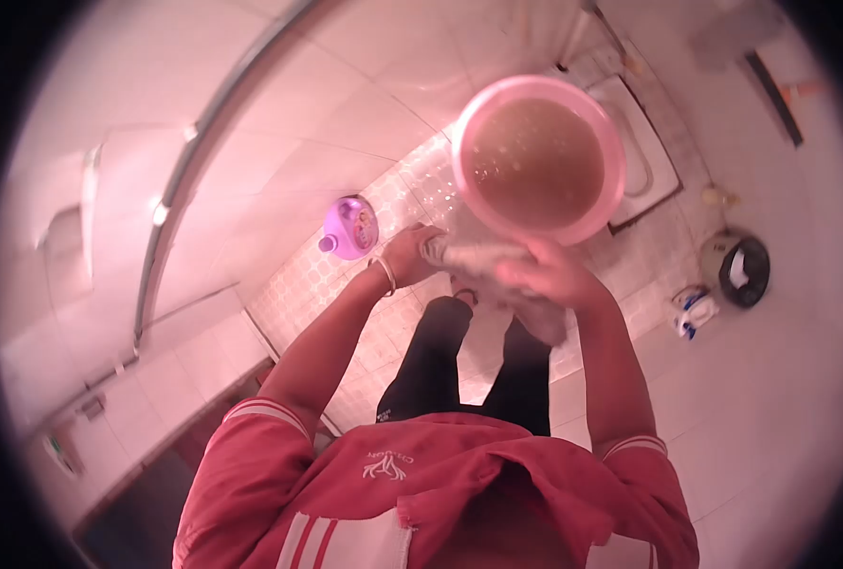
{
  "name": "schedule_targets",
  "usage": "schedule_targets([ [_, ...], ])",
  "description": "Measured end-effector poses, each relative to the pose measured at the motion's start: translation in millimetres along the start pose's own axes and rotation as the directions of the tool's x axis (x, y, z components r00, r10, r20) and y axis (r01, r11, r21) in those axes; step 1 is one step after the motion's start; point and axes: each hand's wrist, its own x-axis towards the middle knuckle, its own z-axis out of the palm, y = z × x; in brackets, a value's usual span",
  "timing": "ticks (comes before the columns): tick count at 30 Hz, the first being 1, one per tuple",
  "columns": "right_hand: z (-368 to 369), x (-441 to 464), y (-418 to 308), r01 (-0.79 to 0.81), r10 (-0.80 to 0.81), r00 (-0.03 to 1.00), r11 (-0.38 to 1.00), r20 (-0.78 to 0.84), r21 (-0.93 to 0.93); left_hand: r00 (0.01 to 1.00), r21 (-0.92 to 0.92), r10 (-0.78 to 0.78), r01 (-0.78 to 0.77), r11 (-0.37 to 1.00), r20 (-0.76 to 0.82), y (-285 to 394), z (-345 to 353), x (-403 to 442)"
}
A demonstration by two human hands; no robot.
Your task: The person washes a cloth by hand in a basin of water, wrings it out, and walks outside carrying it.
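Observation:
A wet, greyish-white cloth (478,256) is stretched between my two hands and hangs down a little on the right, blurred by motion. My left hand (412,252), with a pale bangle at the wrist, is closed around one end of it. At the other end my right hand (547,275) grips the cloth, its fingers smeared. Just beyond my hands stands a pink basin (463,180) holding murky brownish water with some bubbles. A purple bottle (350,228) with a cap is to the left of my left hand.
Small pale tiles (293,299) cover the wet floor. A squat toilet pan (651,142) lies behind the basin. On the right are a bin with a black liner (746,275) and a blue-and-white packet (695,311). A squeegee (774,98) is farther back. A pipe (208,119) runs along the left wall.

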Motion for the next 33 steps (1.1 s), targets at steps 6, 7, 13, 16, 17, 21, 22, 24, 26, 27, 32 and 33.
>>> schedule_targets([
  [6, 24, 26, 42, -0.188, 0.007, 0.968, 0.679, -0.249, -0.71, 0.765, -0.32, -0.564, 0.475, 0.82, -0.311, 43, -5, -74],
  [7, 41, 35, 36, 0.022, -0.111, 0.987, 0.809, -0.116, -0.587, 0.697, -0.542, -0.648, 0.433, 0.72, -0.305, 27, 10, -82],
  [13, 151, 13, 6, 0.092, 0.1, 0.947, 0.827, 0.305, -0.555, 0.911, -0.834, -0.299, 0.081, -0.547, 0.284, 95, 12, -140],
  [16, 183, 16, 6, 0.245, 0.137, 0.917, 0.548, 0.376, -0.8, 0.768, -0.726, -0.621, -0.334, -0.601, 0.16, 92, 25, -148],
  [17, 199, 14, -7, 0.342, 0.206, 0.856, 0.46, 0.473, -0.819, 0.699, -0.669, -0.699, -0.448, -0.593, 0.152, 92, 27, -156],
  [21, 261, -1, -60, 0.415, 0.294, 0.754, 0.479, 0.587, -0.774, 0.739, -0.602, -0.672, -0.513, -0.612, 0.054, 78, 22, -217],
  [22, 255, 20, -33, 0.331, 0.235, 0.79, 0.614, 0.567, -0.716, 0.704, -0.582, -0.708, -0.556, -0.593, 0.05, 89, -2, -234],
  [24, 265, 45, -16, 0.07, 0.274, 0.88, 0.733, 0.387, -0.676, 0.689, -0.448, -0.724, -0.658, -0.605, -0.034, 69, -7, -251],
  [26, 301, 36, -24, -0.115, 0.389, 0.89, 0.696, 0.238, -0.708, 0.642, -0.441, -0.759, -0.715, -0.543, -0.108, 68, -19, -282],
  [27, 322, 24, -23, -0.058, 0.272, 0.862, 0.892, 0.428, -0.449, 0.616, -0.463, -0.767, -0.741, -0.486, -0.18, 69, -22, -297],
  [32, 412, 69, 56, -0.467, 0.49, 0.592, 0.856, 0.64, -0.223, 0.61, -0.476, -0.76, -0.749, -0.461, -0.224, 29, -4, -384],
  [33, 442, 70, 70, -0.469, 0.501, 0.556, 0.848, 0.663, -0.247, 0.599, -0.377, -0.742, -0.79, -0.484, -0.303, 21, 0, -406],
])
